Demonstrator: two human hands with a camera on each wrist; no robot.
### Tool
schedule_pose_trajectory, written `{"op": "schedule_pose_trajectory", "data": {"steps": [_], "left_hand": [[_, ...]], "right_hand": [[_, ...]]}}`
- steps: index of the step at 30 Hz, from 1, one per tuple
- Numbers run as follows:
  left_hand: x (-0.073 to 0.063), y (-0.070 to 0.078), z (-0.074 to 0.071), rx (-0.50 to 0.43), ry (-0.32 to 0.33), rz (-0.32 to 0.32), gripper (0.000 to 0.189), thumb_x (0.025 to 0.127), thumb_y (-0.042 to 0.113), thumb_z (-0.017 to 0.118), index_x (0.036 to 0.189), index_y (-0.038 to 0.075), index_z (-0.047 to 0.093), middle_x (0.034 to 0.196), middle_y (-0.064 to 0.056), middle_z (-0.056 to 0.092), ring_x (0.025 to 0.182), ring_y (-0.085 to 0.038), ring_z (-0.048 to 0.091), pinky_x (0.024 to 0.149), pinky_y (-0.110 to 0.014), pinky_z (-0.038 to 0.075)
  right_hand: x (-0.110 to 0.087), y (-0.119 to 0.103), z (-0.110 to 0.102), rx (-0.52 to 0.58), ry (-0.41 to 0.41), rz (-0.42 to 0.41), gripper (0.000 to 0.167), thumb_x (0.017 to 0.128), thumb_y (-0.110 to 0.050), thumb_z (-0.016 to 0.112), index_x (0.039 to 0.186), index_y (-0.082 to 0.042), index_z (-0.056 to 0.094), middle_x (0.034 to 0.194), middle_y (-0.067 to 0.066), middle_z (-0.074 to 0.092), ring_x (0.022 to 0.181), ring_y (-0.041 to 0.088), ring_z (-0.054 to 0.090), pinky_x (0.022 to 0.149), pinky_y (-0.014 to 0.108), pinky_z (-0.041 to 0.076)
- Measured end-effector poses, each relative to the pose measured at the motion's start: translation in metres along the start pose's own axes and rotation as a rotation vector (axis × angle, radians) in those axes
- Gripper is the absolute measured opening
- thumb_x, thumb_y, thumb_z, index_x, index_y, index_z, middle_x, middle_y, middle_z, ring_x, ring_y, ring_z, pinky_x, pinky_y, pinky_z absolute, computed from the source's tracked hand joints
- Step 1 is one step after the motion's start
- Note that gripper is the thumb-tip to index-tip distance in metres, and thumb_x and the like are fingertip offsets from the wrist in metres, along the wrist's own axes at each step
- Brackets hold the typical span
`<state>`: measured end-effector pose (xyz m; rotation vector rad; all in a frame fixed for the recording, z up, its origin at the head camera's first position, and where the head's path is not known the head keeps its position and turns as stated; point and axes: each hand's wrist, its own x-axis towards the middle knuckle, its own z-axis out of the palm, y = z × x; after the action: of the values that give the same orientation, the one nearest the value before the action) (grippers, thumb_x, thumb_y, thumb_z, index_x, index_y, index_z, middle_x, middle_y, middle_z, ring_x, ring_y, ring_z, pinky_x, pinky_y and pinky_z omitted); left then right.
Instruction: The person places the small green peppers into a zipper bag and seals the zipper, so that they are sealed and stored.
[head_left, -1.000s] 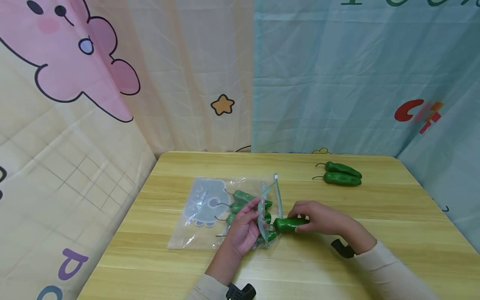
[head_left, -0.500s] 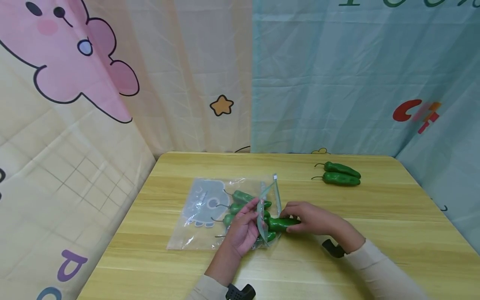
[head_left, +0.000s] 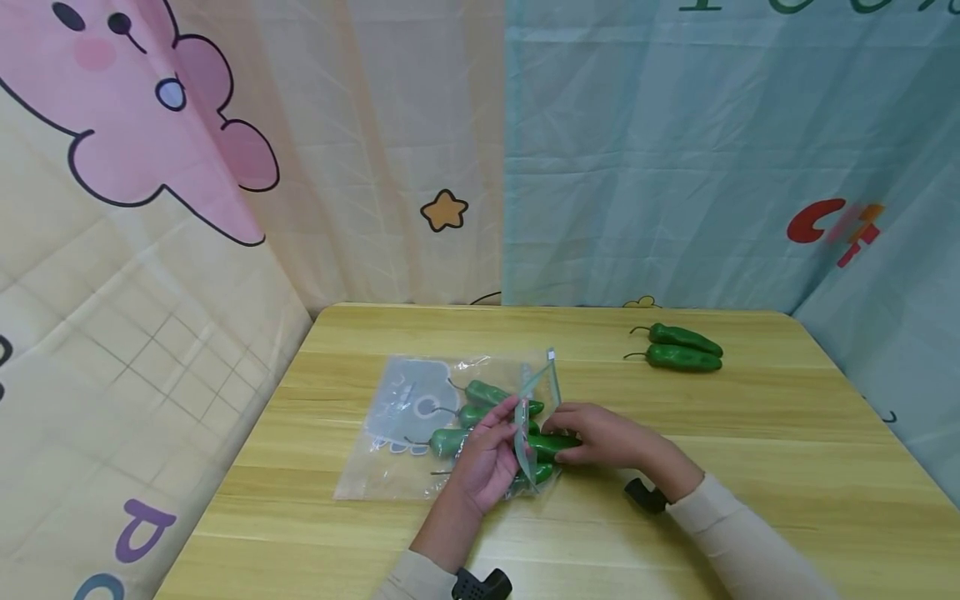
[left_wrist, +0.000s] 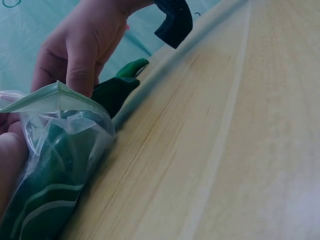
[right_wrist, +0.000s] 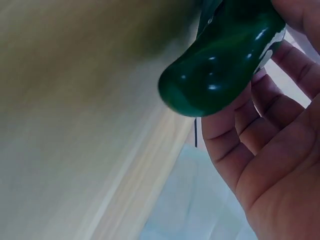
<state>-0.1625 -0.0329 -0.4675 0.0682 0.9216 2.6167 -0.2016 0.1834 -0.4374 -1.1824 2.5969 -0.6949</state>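
A clear zip bag (head_left: 367, 471) with a pale blue printed figure lies on the table, its mouth facing right. Several green peppers (head_left: 477, 391) lie inside, stems pointing left. My left hand (head_left: 483, 467) holds the bag's mouth up by its zip edge (left_wrist: 59, 97). The right hand (head_left: 603, 437) pinches a green pepper (right_wrist: 220, 70) near its blunt end. This pepper is partly through the mouth of the bag, and its stem end shows through the plastic (head_left: 444, 442) left of my left hand. Its middle is hidden by the left hand and the zip strip.
Two more green peppers (head_left: 684, 358) lie side by side at the back right of the wooden table (head_left: 750, 417). A white slider (head_left: 551, 354) sits at the zip's far end. Printed curtains (head_left: 637, 167) hang behind and beside the table.
My right hand has moved left, pushing the pepper from the bag's mouth farther inside. The left hand and the two loose peppers have stayed in place.
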Motion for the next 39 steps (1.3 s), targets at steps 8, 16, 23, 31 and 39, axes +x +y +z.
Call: {"op": "schedule_pose_trajectory", "data": {"steps": [8, 16, 23, 31, 39], "left_hand": [[0.001, 0.000, -0.001, -0.010, -0.009, 0.007, 0.036, 0.097, -0.007, 0.039, 0.118, 0.014, 0.060, 0.126, -0.002, 0.052, 0.087, -0.008, 0.055, 0.069, -0.020, 0.051], [0.000, 0.000, -0.001, -0.006, -0.013, 0.009, 0.036, 0.097, -0.007, 0.040, 0.118, 0.014, 0.060, 0.127, -0.002, 0.052, 0.090, -0.008, 0.054, 0.070, -0.020, 0.050], [-0.001, 0.000, -0.001, -0.015, -0.015, 0.009, 0.037, 0.097, -0.007, 0.039, 0.115, 0.015, 0.062, 0.126, -0.002, 0.053, 0.087, -0.007, 0.054, 0.069, -0.019, 0.051], [0.000, 0.001, 0.000, -0.022, -0.006, 0.003, 0.037, 0.096, -0.008, 0.040, 0.117, 0.013, 0.062, 0.126, -0.002, 0.053, 0.087, -0.008, 0.055, 0.070, -0.020, 0.052], [0.000, -0.001, -0.002, -0.021, -0.038, 0.012, 0.037, 0.097, -0.007, 0.039, 0.116, 0.014, 0.063, 0.125, -0.002, 0.054, 0.088, -0.007, 0.056, 0.070, -0.020, 0.052]], "right_hand": [[0.008, -0.001, 0.006, 0.010, 0.012, -0.009, 0.026, 0.090, -0.016, 0.072, 0.116, -0.012, 0.068, 0.104, -0.007, 0.060, 0.090, 0.011, 0.055, 0.079, 0.029, 0.051], [0.009, -0.004, 0.009, 0.033, 0.026, -0.004, 0.029, 0.092, -0.019, 0.070, 0.120, -0.011, 0.068, 0.110, -0.005, 0.062, 0.097, 0.010, 0.057, 0.085, 0.030, 0.052], [-0.004, 0.003, 0.004, 0.093, 0.014, 0.051, 0.035, 0.091, -0.016, 0.072, 0.125, -0.011, 0.065, 0.109, -0.008, 0.061, 0.095, 0.011, 0.056, 0.083, 0.034, 0.052], [-0.016, 0.010, 0.001, 0.141, -0.002, 0.093, 0.029, 0.090, -0.012, 0.071, 0.118, -0.017, 0.067, 0.107, -0.012, 0.061, 0.094, 0.012, 0.057, 0.085, 0.036, 0.053], [-0.010, 0.007, 0.003, 0.114, 0.004, 0.048, 0.027, 0.092, -0.005, 0.064, 0.116, -0.016, 0.067, 0.103, -0.012, 0.060, 0.091, 0.010, 0.057, 0.082, 0.033, 0.052]]}}
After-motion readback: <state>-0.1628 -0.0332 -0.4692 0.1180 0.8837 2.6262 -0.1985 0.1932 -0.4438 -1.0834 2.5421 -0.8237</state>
